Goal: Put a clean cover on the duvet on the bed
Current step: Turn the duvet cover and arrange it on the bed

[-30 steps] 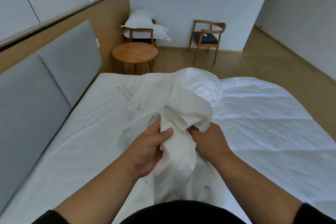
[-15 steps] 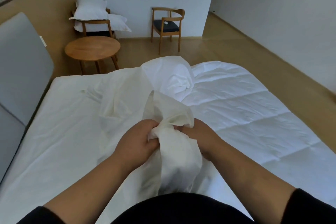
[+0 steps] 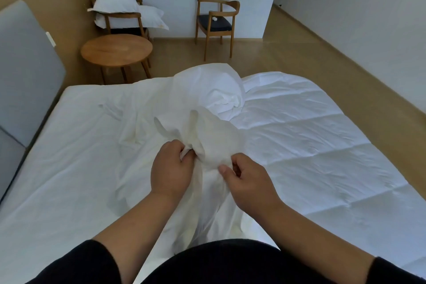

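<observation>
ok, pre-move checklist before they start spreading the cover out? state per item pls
1. Left hand has hold of the duvet cover: ok, fingers curled into a fold.
2. Right hand has hold of it: ok, thumb and fingers pinch the cloth.
3. Cover's opening or a corner found: cannot tell, the cloth is bunched.
4. Duvet lies flat: ok, spread quilted on the right side of the bed.
5. Cover free of the duvet: not ok, its far end sits heaped on the duvet's edge.
6. Pillows out of the way: ok, stacked on the far chair.
</observation>
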`<state>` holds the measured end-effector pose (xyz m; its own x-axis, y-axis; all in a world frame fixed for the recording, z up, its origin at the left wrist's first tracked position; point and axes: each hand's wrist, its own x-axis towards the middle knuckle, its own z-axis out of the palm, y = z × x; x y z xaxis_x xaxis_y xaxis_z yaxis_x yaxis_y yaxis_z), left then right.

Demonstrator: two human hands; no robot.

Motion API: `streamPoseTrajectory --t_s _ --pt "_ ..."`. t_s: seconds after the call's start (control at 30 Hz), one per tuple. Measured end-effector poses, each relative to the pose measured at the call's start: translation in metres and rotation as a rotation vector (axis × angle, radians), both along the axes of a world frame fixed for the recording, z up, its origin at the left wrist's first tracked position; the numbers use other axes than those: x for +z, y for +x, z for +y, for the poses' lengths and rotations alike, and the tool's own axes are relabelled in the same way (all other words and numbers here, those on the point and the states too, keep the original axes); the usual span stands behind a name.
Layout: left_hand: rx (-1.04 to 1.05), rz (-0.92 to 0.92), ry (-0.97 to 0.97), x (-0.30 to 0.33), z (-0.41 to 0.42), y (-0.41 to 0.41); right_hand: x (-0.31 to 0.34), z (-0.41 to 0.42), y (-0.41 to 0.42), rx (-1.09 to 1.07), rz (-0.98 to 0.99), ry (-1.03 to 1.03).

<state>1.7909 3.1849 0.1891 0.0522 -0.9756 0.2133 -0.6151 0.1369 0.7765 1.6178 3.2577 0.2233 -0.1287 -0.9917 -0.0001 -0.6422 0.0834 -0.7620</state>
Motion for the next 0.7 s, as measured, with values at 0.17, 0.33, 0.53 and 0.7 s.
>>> streamPoseTrajectory --t_s 0.17,0.33,0.53,0.7 --pt "0.022 -0.035 -0.016 -0.006 0.004 -0.005 -0.011 -0.005 -0.016 -0.276 -0.468 0.019" --pt "0.087 -0.030 0.053 -0.004 -0.008 -0.003 -0.006 0.004 -0.024 -0.286 -0.591 -0.012" --pt "-0.017 -0.110 -0.020 0.000 -0.029 -0.018 -0.012 0.012 -0.036 0.128 -0.645 0.458" --pt "-0.001 -0.002 0.019 -0.012 -0.019 -0.025 -0.025 0.012 -0.044 0.367 -0.119 0.445"
